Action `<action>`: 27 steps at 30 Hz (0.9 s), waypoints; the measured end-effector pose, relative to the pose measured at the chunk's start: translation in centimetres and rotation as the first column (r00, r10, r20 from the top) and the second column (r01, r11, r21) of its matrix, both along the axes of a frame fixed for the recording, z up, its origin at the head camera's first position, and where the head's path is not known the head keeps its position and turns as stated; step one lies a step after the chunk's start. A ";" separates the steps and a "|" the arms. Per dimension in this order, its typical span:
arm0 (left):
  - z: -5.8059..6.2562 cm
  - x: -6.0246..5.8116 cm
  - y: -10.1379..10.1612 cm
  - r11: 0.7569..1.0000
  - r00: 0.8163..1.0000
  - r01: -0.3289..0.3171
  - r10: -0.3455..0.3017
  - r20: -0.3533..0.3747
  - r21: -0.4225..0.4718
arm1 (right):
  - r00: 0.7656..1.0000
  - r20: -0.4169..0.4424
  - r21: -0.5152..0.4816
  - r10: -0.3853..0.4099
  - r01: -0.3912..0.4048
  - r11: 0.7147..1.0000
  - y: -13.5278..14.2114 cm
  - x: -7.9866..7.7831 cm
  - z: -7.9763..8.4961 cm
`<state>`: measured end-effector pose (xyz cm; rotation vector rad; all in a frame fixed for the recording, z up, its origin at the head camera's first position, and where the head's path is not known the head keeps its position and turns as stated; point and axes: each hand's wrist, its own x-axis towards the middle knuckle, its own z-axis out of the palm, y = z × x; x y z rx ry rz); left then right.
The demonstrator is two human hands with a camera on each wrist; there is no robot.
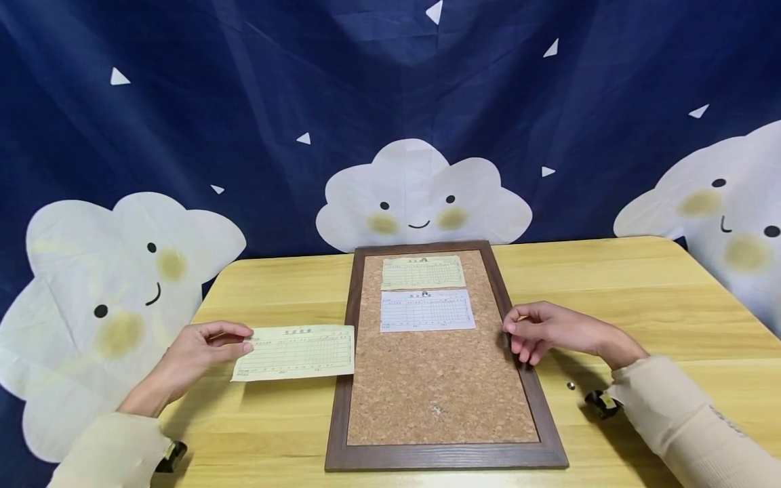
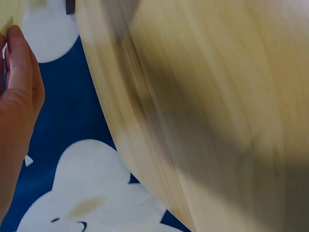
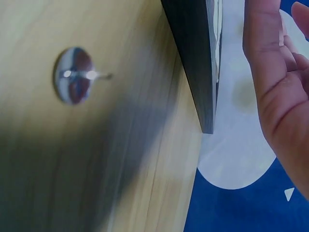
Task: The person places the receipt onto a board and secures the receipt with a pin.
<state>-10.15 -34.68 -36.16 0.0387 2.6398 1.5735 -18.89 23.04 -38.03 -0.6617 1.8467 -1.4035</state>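
Observation:
My left hand [image 1: 192, 362] pinches a pale yellow printed form [image 1: 295, 354] at its left end, between thumb and fingers. The form is raised over the table, its right edge overlapping the left frame of a cork board [image 1: 442, 386]. Another yellow form [image 1: 423, 273] is pinned near the top of the board, above a white form [image 1: 427, 312], each with a tack at its top. My right hand [image 1: 543, 332] is at the board's right frame, thumb and index finger close together; I cannot tell whether something small is between them.
A silver thumbtack [image 3: 73, 75] lies on the wooden table [image 1: 641, 298], right of the board and near my right wrist. Behind the table hangs a dark blue cloth [image 1: 390, 81] with white clouds. Black straps or devices [image 1: 601, 404] show at both wrists.

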 end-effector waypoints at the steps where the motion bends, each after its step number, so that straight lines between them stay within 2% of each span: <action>1: 0.0 0.0 0.2 1.000 1.000 -0.001 0.001 -0.001 0.000 | 1.000 -0.001 -0.001 0.002 -0.002 1.000 -0.1 0.0 0.0; 8: 0.4 0.0 1.7 1.000 1.000 -0.015 0.014 -0.010 -0.028 | 1.000 0.000 -0.009 0.010 -0.010 1.000 -0.4 -0.1 0.0; 18: 0.3 0.0 3.2 1.000 0.999 -0.025 0.025 -0.040 0.009 | 1.000 -0.008 -0.017 0.019 -0.019 1.000 -0.9 -0.2 0.0; 27: 0.4 -0.1 4.2 0.999 0.999 -0.036 0.036 -0.021 0.015 | 0.999 -0.008 -0.023 0.035 -0.035 0.999 -1.6 -0.2 0.2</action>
